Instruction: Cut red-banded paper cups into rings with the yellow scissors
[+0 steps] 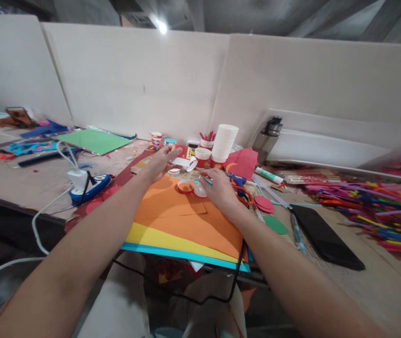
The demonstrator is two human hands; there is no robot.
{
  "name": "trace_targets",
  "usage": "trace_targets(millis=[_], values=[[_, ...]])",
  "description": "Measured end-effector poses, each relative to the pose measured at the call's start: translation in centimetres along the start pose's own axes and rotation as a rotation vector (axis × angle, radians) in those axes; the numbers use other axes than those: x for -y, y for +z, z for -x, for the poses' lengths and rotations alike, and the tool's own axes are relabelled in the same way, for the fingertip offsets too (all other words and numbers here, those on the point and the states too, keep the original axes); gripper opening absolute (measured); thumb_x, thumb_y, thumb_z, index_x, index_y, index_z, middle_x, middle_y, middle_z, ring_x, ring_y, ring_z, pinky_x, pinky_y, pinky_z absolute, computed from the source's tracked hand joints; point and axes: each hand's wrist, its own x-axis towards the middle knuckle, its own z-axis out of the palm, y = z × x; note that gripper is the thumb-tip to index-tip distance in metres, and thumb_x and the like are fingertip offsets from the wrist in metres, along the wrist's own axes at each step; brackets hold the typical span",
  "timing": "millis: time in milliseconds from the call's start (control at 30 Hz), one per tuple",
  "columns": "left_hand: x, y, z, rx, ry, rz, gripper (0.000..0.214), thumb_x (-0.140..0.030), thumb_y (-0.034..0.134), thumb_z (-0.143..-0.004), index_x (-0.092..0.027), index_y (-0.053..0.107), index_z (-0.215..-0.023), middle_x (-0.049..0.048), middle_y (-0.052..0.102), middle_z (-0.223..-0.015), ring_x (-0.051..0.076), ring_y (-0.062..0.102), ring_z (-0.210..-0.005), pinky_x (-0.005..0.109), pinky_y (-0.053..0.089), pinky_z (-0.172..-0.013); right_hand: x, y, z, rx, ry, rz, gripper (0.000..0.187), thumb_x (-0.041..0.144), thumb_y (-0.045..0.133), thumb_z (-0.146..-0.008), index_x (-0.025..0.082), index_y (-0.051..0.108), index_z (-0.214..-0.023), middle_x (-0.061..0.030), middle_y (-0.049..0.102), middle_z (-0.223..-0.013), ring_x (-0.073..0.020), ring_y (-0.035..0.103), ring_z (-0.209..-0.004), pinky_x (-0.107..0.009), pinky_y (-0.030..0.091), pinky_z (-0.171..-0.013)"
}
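Observation:
My left hand (pixel 162 164) is closed at the far side of the orange paper (pixel 172 206), with a white paper strip (pixel 183 162) running from its fingers and curling at the right end. My right hand (pixel 219 188) has its fingers bent together over the paper; whatever they grip is too small to name. Just left of it lie a whitish round cup piece (pixel 200 190) and an orange-and-white ring (pixel 185 187). Behind the hands stand a red-and-white paper cup (pixel 203 157) and a tall stack of white cups (pixel 224 141). Yellow paper (pixel 172 241) shows under the orange.
A blue power strip (pixel 96 185) with a white plug sits left. On the right are a black phone (pixel 327 237), a glue stick (pixel 269 175), red paper circles (pixel 264 204), a green circle (pixel 276 225) and many pipe cleaners (pixel 390 206). White boards (pixel 133 80) stand behind.

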Motion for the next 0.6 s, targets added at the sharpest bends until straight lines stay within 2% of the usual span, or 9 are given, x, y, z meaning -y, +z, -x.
trace_targets(millis=[133,233,267,333,400,500,600], values=[[0.0,-0.2,-0.3,0.001,-0.075,0.221,0.039,-0.047,0.07,-0.076,-0.016,0.062,-0.098,0.0074,0.067,-0.094,0.017,0.065,-0.082,0.029,0.058,-0.068,-1.2,-1.3,-0.3,-0.098,0.058,-0.06,0.021,0.024,0.057,-0.088,0.016,0.07,-0.103,-0.0107,0.07,-0.104,-0.0216,0.062,-0.096,-0.033,0.047,-0.086],[0.1,-0.4,-0.5,-0.039,-0.081,0.32,0.034,-0.043,0.066,-0.081,-0.017,0.064,-0.101,0.0088,0.07,-0.101,0.019,0.067,-0.092,0.029,0.059,-0.073,-1.6,-2.8,-0.4,-0.118,0.122,0.036,0.02,0.026,0.055,-0.089,0.017,0.07,-0.099,-0.0111,0.07,-0.102,-0.0218,0.064,-0.094,-0.033,0.048,-0.082],[0.1,-0.5,-0.5,-0.055,-0.081,0.353,0.032,-0.041,0.066,-0.081,-0.017,0.064,-0.102,0.0088,0.071,-0.104,0.019,0.067,-0.094,0.029,0.059,-0.075,-1.6,-3.4,-0.5,-0.072,0.151,0.116,0.021,0.026,0.052,-0.09,0.017,0.071,-0.094,-0.0113,0.071,-0.099,-0.0222,0.065,-0.091,-0.033,0.047,-0.08],[0.0,-0.5,-0.5,-0.096,-0.108,0.411,0.03,-0.038,0.066,-0.082,-0.017,0.064,-0.102,0.0087,0.071,-0.106,0.018,0.068,-0.093,0.028,0.059,-0.074,-1.7,-4.5,-0.3,0.117,0.249,0.307,0.024,0.03,0.051,-0.091,0.018,0.071,-0.087,-0.0127,0.072,-0.089,-0.0238,0.067,-0.084,-0.033,0.046,-0.072],[-0.2,-0.4,-0.5,-0.136,-0.152,0.449,0.03,-0.039,0.065,-0.083,-0.017,0.065,-0.103,0.0084,0.071,-0.104,0.017,0.068,-0.089,0.027,0.058,-0.071,-1.7,-5.3,0.0,0.312,0.336,0.478,0.028,0.038,0.055,-0.09,0.016,0.072,-0.088,-0.0179,0.072,-0.091,-0.0284,0.068,-0.083,-0.035,0.046,-0.068],[-0.3,-0.3,-0.5,-0.188,-0.178,0.493,0.03,-0.041,0.064,-0.085,-0.016,0.065,-0.102,0.0076,0.072,-0.097,0.015,0.068,-0.082,0.025,0.057,-0.067,-1.5,-5.5,0.6,0.518,0.332,0.62,0.033,0.038,0.058,-0.088,0.012,0.069,-0.105,-0.0237,0.071,-0.101,-0.0336,0.069,-0.09,-0.037,0.047,-0.07],[-0.4,-0.3,-0.6,-0.233,-0.201,0.548,0.03,-0.042,0.063,-0.086,-0.016,0.064,-0.101,0.0064,0.071,-0.088,0.015,0.068,-0.076,0.026,0.058,-0.066,-1.1,-5.1,1.0,0.596,0.309,0.659,0.041,0.031,0.053,-0.09,0.009,0.059,-0.124,-0.0245,0.07,-0.106,-0.0335,0.069,-0.094,-0.038,0.048,-0.073]])
